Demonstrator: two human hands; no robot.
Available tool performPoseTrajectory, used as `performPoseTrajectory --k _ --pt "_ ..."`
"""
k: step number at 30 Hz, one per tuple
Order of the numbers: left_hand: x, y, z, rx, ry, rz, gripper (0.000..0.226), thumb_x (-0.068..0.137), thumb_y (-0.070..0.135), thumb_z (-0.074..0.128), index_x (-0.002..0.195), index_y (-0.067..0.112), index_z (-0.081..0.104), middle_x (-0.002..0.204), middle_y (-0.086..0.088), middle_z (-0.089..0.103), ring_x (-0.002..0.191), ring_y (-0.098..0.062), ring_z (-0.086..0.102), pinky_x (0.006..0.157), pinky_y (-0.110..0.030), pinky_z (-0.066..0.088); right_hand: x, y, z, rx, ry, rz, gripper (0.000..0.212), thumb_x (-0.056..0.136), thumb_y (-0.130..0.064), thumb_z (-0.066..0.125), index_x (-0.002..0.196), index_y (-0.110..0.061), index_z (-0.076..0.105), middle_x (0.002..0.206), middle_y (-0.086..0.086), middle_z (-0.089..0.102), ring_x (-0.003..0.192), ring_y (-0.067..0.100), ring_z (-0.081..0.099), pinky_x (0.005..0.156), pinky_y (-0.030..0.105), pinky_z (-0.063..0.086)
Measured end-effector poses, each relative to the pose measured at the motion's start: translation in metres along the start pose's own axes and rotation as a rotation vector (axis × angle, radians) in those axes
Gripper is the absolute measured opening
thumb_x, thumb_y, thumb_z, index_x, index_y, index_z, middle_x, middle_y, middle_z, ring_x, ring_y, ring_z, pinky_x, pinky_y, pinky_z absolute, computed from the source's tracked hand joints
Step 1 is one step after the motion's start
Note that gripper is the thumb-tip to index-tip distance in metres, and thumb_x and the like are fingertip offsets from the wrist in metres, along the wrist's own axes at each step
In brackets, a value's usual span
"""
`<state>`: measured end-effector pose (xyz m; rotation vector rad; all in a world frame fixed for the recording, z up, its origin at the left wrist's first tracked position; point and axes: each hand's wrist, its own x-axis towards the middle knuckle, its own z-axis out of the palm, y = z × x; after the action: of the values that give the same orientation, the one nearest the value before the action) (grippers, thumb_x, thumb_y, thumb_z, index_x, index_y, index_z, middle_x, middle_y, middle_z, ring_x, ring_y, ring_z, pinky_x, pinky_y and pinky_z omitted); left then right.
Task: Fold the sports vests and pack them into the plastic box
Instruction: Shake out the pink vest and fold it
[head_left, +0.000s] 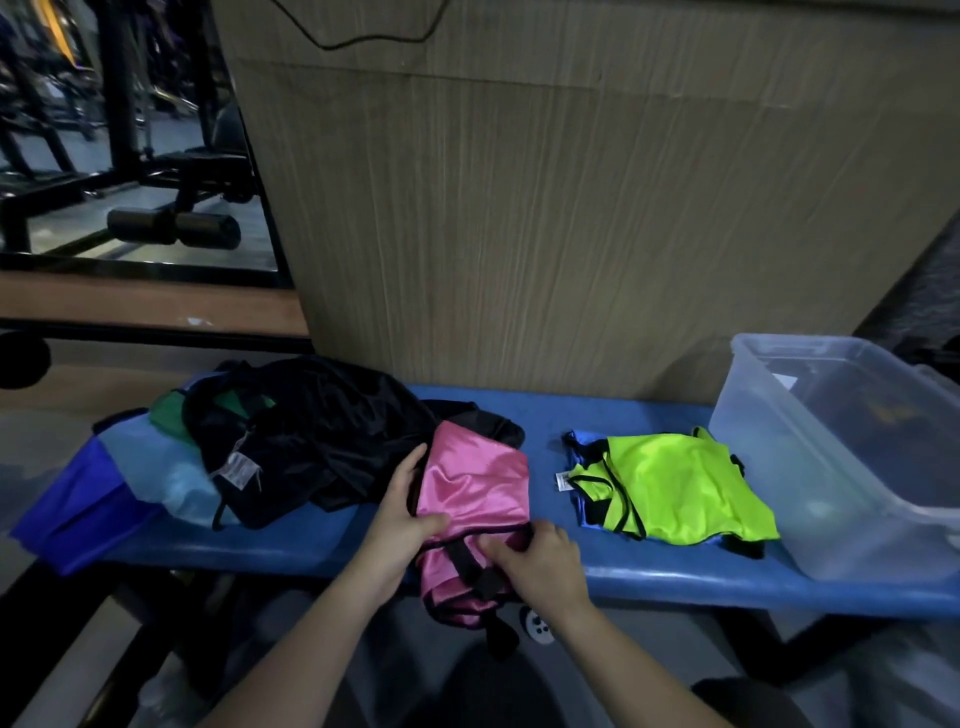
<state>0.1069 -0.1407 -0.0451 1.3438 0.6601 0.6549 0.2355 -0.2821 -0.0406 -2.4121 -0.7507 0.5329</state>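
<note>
Head view: pink vest (470, 488) on blue bench (649, 571), near end overhanging the edge; left hand (402, 512) pinches its left side, right hand (535, 558) grips the black strap. Plastic box (810, 499) at right, beside folded yellow vest (675, 483). Risk: slick fabric may slide off, spoiling the fold.

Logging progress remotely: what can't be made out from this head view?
- Clear plastic box: contents blurred behind cloudy walls; right end cut off by the frame edge.
- Pile of dark, green and blue vests: count hidden by overlap.
- Blue vest: mostly hidden under the neon yellow vest.
- Pink vest: its lower part hangs over the blue bench edge.
</note>
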Motion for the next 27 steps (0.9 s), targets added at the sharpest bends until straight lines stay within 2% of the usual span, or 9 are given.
performPoseTrajectory --k 4,6,9,12,16,20,22,25,27 --pt "-0.008 0.002 0.012 -0.038 -0.029 0.007 0.096 0.066 -0.009 0.075 0.143 0.039 0.044 0.135 0.008 0.062 0.119 -0.011 0.063 0.086 -0.023 0.054 -0.001 -0.004 0.005 0.180 0.029 0.051 0.055 0.075 -0.058 0.073 0.110 -0.020 0.057 0.111 0.007 0.060 0.111 0.030 0.051 0.096 0.038 0.041" --pt "-0.011 0.005 0.016 -0.049 -0.023 0.019 0.097 0.062 -0.002 0.077 0.144 0.037 0.044 0.134 0.011 0.063 0.121 -0.011 0.062 0.089 -0.024 0.053 -0.005 -0.004 0.005 0.428 0.036 0.051 0.042 0.070 -0.051 0.071 0.102 -0.030 0.055 0.099 0.003 0.068 0.100 0.028 0.061 0.092 0.043 0.049" --pt "-0.013 0.007 0.021 -0.035 -0.031 0.019 0.098 0.064 0.000 0.080 0.147 0.034 0.042 0.134 0.011 0.064 0.120 -0.012 0.063 0.092 -0.029 0.053 -0.009 -0.001 -0.006 0.830 0.007 0.022 0.022 0.085 -0.021 0.072 0.100 -0.024 0.056 0.085 0.008 0.073 0.076 0.020 0.072 0.075 0.037 0.059" --pt "-0.015 0.007 0.030 -0.039 -0.019 -0.003 0.089 0.068 -0.008 0.079 0.140 0.034 0.046 0.127 0.005 0.065 0.108 -0.010 0.068 0.081 -0.026 0.056 -0.009 0.002 -0.015 0.916 -0.010 -0.023 0.025 0.088 -0.013 0.073 0.104 -0.018 0.054 0.079 0.008 0.070 0.067 0.017 0.068 0.064 0.031 0.056" --pt "-0.020 0.004 0.037 -0.052 0.011 -0.070 0.074 0.072 -0.006 0.079 0.128 0.030 0.049 0.121 -0.002 0.062 0.098 -0.011 0.069 0.075 -0.023 0.056 0.006 0.001 -0.022 0.800 -0.062 -0.042 0.030 0.083 0.000 0.069 0.100 -0.019 0.054 0.085 0.010 0.072 0.064 0.024 0.066 0.062 0.043 0.056" --pt "-0.022 0.003 0.026 -0.061 0.111 -0.129 0.077 0.049 0.038 0.089 0.116 0.024 0.053 0.126 -0.006 0.059 0.114 -0.024 0.063 0.096 -0.044 0.054 0.033 -0.001 -0.059 0.567 -0.359 -0.192 0.033 0.078 0.014 0.061 0.100 -0.010 0.060 0.077 0.012 0.063 0.052 0.018 0.056 0.049 0.027 0.044" --pt "-0.024 0.003 0.024 0.040 0.147 -0.138 0.079 0.047 0.052 0.088 0.113 0.028 0.053 0.125 -0.003 0.057 0.116 -0.024 0.062 0.100 -0.050 0.052 0.045 -0.003 -0.075 0.416 -0.462 -0.257 0.038 0.078 0.020 0.056 0.101 -0.010 0.064 0.078 0.008 0.063 0.049 0.013 0.054 0.046 0.022 0.043" --pt "-0.028 0.010 0.028 0.400 0.302 -0.057 0.071 0.065 0.056 0.084 0.123 0.031 0.052 0.132 0.000 0.042 0.123 -0.020 0.048 0.108 -0.036 0.040 0.063 -0.013 -0.089 0.201 -0.508 -0.429 0.047 0.078 0.021 0.054 0.102 -0.017 0.067 0.086 -0.006 0.067 0.067 0.007 0.060 0.062 0.022 0.048" --pt "-0.024 0.016 0.026 0.632 0.375 0.104 0.090 0.065 0.061 0.080 0.141 0.030 0.045 0.139 0.003 0.034 0.131 -0.013 0.035 0.114 -0.033 0.029 0.071 -0.022 -0.093 0.147 -0.533 -0.524 0.049 0.078 0.022 0.056 0.100 -0.021 0.066 0.091 -0.015 0.066 0.081 -0.002 0.061 0.077 0.019 0.048"
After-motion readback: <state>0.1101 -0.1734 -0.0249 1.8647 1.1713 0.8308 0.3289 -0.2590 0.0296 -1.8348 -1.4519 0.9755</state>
